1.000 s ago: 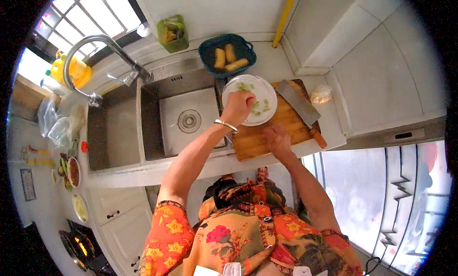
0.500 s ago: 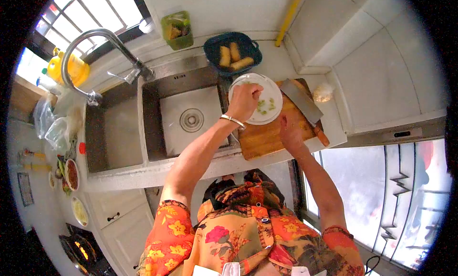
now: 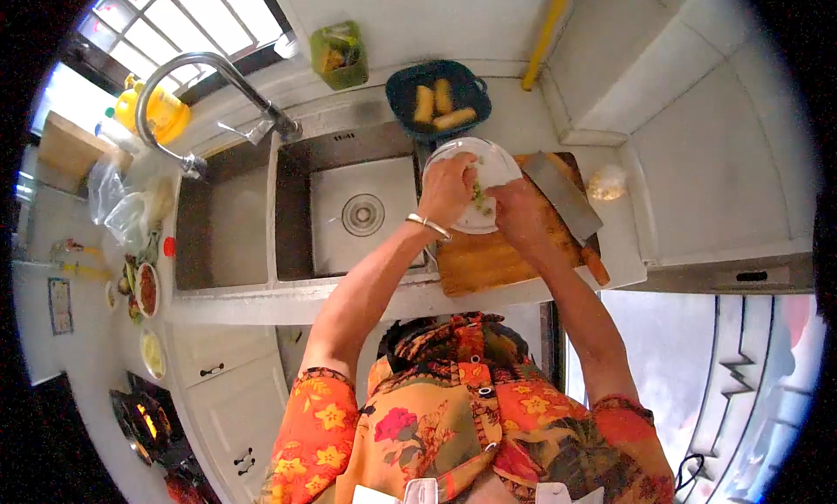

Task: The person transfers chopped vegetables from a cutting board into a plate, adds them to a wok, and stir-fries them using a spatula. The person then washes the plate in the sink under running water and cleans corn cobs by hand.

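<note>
A white plate (image 3: 499,160) with small chopped green pieces (image 3: 478,203) sits over the upper left of a wooden cutting board (image 3: 475,269). My left hand (image 3: 447,190), with a bracelet at the wrist, is above the plate's left side, its fingers curled together. From the right, my right hand (image 3: 519,209) reaches over the plate's rim, fingers drawn together at the green pieces. What either hand holds is too small or hidden to make out. A cleaver (image 3: 562,199) lies on the board's right side, its wooden handle towards me.
Behind the plate stands a dark blue basket (image 3: 399,90) with yellowish chunks (image 3: 454,119). To the left is a steel double sink (image 3: 292,216) with a curved faucet (image 3: 218,59). A green container (image 3: 340,57) stands behind it. A small bag (image 3: 608,183) sits right of the board.
My right hand has moved up and left from the board's edge to the plate, and its fingers have closed in. My left hand stays over the plate. The view has shifted slightly.
</note>
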A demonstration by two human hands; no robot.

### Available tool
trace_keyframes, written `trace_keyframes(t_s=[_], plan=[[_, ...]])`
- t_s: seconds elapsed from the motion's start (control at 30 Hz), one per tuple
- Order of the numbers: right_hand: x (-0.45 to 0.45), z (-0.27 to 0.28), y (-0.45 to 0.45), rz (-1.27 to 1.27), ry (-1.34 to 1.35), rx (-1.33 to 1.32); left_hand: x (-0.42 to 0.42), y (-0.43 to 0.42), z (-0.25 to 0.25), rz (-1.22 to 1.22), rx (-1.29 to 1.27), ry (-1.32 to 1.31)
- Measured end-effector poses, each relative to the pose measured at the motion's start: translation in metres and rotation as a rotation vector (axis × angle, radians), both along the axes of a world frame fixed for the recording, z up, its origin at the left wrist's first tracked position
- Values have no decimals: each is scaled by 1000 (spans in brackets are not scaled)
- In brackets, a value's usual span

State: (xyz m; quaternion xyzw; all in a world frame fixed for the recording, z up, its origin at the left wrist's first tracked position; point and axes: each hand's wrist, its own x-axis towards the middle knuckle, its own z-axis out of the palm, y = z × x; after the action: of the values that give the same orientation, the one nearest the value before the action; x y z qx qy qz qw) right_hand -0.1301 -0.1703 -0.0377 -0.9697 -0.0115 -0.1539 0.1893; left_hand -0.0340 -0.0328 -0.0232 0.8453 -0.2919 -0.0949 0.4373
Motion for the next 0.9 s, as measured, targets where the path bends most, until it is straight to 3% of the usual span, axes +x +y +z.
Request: trace_keyframes(t_s=[0.07,0.13,0.17,0.23,0.27,0.33,0.5,0.73,0.83,0.9], plan=[[-1,12,1,20,-74,22,-1,0,-4,-51,92,29],[-13,10,4,27,-138,47,-15,2,-11,82,166,-551],[-15,-3,-3,41,-143,38,-14,0,-12,87,166,-558],[-23,-13,-20,64,-139,35,-13,3,-16,72,35,-508],[-38,-17,-27,90,127,200,-21,8,-19,73,51,-485],[-51,-9,-30,124,372,355,-20,9,-1,109,-119,-237],[-71,-25,-33,323,90,150,-28,21,-6,189,-79,-213],[-72,-46,-35,285,89,151,-40,34,-8,316,-186,-99],[-71,-49,-33,312,225,88,-47,43,-8,326,-137,-82],[-70,-45,-32,370,86,55,-51,49,-4,355,-155,-97]])
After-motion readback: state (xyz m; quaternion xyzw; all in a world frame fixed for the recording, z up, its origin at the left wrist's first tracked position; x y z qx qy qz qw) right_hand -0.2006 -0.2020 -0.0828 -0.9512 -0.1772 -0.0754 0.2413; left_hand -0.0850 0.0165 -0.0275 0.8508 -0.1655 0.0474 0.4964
